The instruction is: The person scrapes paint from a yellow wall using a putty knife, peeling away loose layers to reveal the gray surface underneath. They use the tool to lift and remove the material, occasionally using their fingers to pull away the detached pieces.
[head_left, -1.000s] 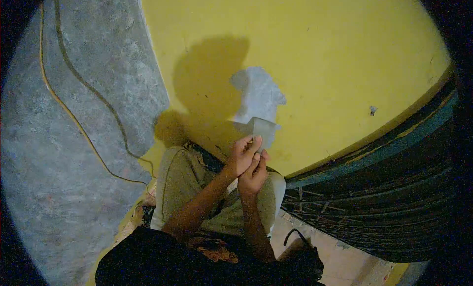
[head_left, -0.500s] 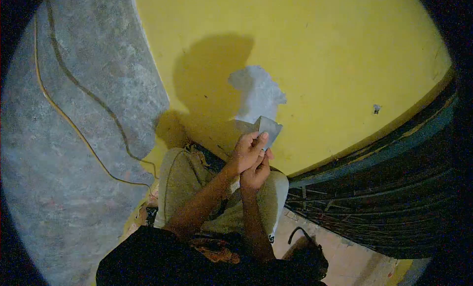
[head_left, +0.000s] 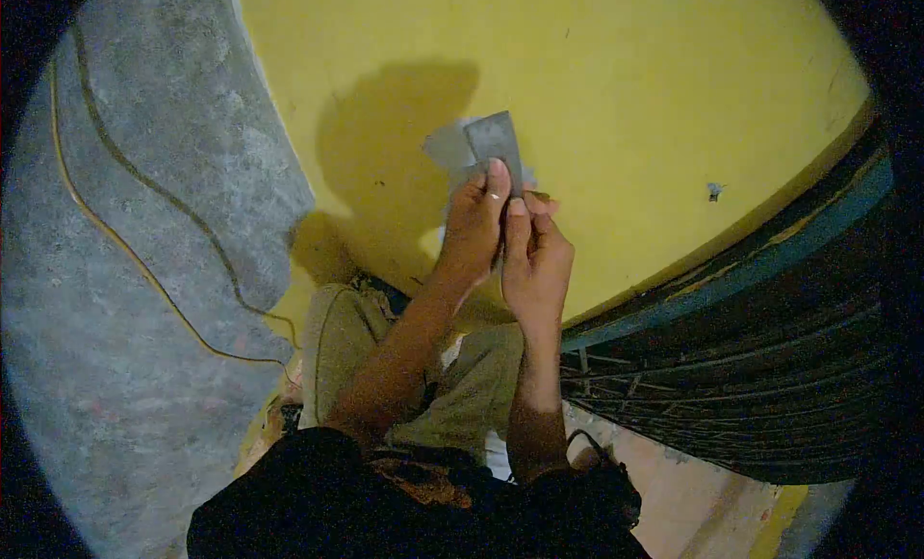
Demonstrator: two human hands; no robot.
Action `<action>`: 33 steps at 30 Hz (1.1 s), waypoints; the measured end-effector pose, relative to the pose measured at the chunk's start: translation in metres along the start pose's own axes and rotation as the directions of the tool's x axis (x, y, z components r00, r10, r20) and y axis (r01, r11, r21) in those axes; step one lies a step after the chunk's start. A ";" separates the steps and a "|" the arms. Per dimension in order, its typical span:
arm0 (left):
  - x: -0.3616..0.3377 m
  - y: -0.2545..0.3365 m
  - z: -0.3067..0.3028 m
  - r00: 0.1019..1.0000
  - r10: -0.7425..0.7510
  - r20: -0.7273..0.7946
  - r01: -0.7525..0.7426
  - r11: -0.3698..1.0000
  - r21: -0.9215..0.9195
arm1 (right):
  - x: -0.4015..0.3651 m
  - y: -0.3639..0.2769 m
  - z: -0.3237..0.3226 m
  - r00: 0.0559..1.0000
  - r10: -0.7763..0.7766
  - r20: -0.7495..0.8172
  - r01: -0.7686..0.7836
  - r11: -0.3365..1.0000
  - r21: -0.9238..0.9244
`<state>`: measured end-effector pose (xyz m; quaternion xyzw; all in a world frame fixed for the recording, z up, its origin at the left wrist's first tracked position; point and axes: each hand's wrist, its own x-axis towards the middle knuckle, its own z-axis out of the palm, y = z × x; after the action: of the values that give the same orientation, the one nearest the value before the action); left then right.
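Note:
A thin grey sheet (head_left: 496,137) is held up in front of the yellow wall (head_left: 626,97). My left hand (head_left: 472,220) grips its lower left part, the thumb lying flat on its face. On the lower right edge, my right hand (head_left: 537,256) pinches the same sheet between thumb and fingers. Behind the sheet and my hands shows a pale grey patch (head_left: 446,145) on the wall, partly covered by them. Whether the sheet touches the wall I cannot tell.
A bare grey wall section (head_left: 144,270) with a thin cable (head_left: 130,249) is at the left. On the right runs a dark metal grille (head_left: 731,386) with a blue-green edge (head_left: 770,265). A small hole (head_left: 714,191) marks the yellow wall. My knees are below my hands.
Both hands have moved up with the grey sheet, which now overlaps the pale patch. My right hand has shifted from beneath my left hand to the sheet's right side.

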<state>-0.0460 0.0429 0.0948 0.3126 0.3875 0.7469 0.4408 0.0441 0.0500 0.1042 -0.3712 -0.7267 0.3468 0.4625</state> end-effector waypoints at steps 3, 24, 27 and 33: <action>-0.007 -0.008 -0.022 0.998 0.011 0.057 -0.005 0.995 -0.102 | -0.024 -0.006 0.001 0.998 0.000 0.067 -0.001 1.000 0.015; -0.052 -0.088 -0.095 0.971 -0.014 0.240 -0.075 0.931 0.358 | -0.119 0.068 0.069 0.922 -0.004 -0.386 -0.048 0.991 -0.124; -0.056 -0.080 -0.073 0.987 -0.148 0.058 0.125 0.946 0.298 | -0.119 0.076 0.072 0.938 0.102 -0.332 -0.108 0.994 -0.001; -0.052 -0.082 -0.076 0.987 -0.142 0.075 0.110 0.938 0.328 | -0.126 0.102 0.066 0.936 0.346 -0.068 -0.339 0.935 0.102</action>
<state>-0.0517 -0.0016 -0.0197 0.3911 0.5016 0.6276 0.4489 0.0425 -0.0199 -0.0564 -0.4856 -0.6146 0.4378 0.4413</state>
